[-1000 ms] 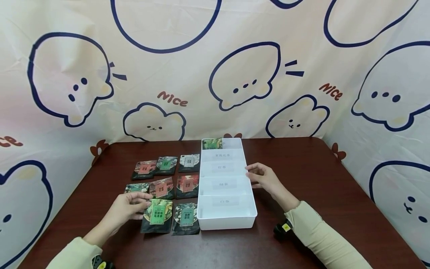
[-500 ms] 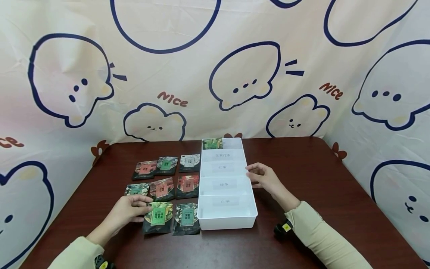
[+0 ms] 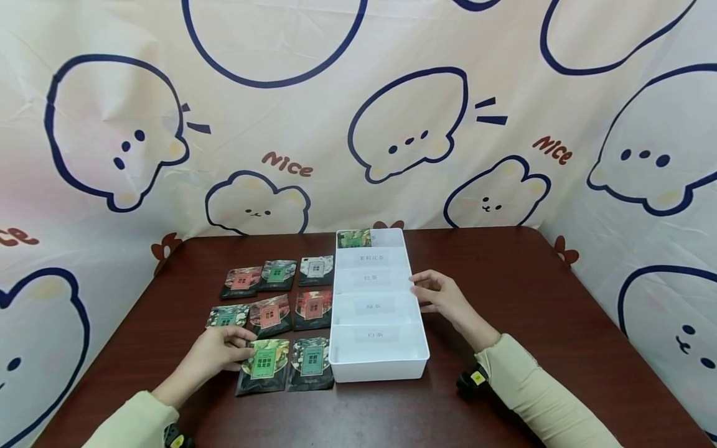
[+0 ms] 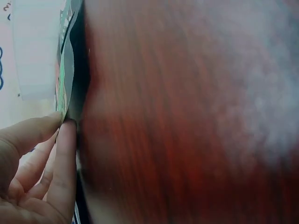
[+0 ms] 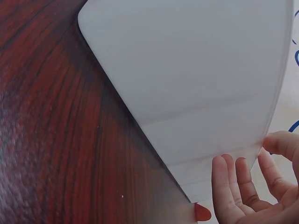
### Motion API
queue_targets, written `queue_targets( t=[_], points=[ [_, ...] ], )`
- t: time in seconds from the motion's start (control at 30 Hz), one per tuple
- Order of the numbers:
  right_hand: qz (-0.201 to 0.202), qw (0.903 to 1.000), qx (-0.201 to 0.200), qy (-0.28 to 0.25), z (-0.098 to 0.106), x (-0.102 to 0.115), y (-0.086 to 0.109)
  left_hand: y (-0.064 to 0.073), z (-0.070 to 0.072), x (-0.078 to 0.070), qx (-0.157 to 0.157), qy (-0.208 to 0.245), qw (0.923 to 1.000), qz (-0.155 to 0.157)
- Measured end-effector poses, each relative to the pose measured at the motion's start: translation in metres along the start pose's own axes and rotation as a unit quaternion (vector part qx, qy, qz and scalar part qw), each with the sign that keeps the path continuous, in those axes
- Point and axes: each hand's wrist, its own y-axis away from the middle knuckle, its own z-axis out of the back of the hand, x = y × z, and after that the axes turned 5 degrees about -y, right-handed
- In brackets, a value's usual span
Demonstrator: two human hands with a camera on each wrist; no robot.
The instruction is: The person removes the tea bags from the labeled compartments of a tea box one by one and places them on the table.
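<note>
My left hand (image 3: 215,353) pinches the upper left edge of a dark tea sachet with a bright green label (image 3: 263,367). In the left wrist view, thumb and fingers (image 4: 65,140) meet on the sachet's thin edge (image 4: 67,79). This sachet lies at the front left beside a teal-labelled one (image 3: 310,365). At the right rim of a long white divided box (image 3: 378,371) is my right hand (image 3: 445,302). Its thumb (image 5: 280,141) and index finger hold the rim in the right wrist view, with other fingers bent near the outer wall.
Several other tea sachets, such as a red-labelled one (image 3: 313,310) and a white-labelled one (image 3: 316,270), lie left of the box. One green sachet (image 3: 354,239) is in its farthest compartment. A printed cloth (image 3: 330,124) hangs behind the brown table (image 3: 487,267).
My left hand has shifted slightly right and towards me, and the green-labelled sachet has come a little nearer too. The right hand and the box have stayed put.
</note>
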Motion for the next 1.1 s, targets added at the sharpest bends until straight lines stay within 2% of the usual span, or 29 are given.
queue_targets(
  t=[0.53,0.8,1.1],
  points=[
    [0.001,1.0,0.001,0.0,-0.0004,0.0002,-0.0015,0.0016,-0.0034,-0.0029,-0.012,-0.03,0.9995,-0.007],
    [-0.001,1.0,-0.002,0.005,-0.0001,-0.0007,-0.0021,-0.001,-0.0036,-0.0023,-0.009,-0.035,0.9993,0.0],
    [-0.004,1.0,-0.006,0.004,-0.0008,-0.0006,-0.0013,-0.0001,-0.004,-0.0019,-0.013,-0.038,0.9991,-0.01]
  ],
)
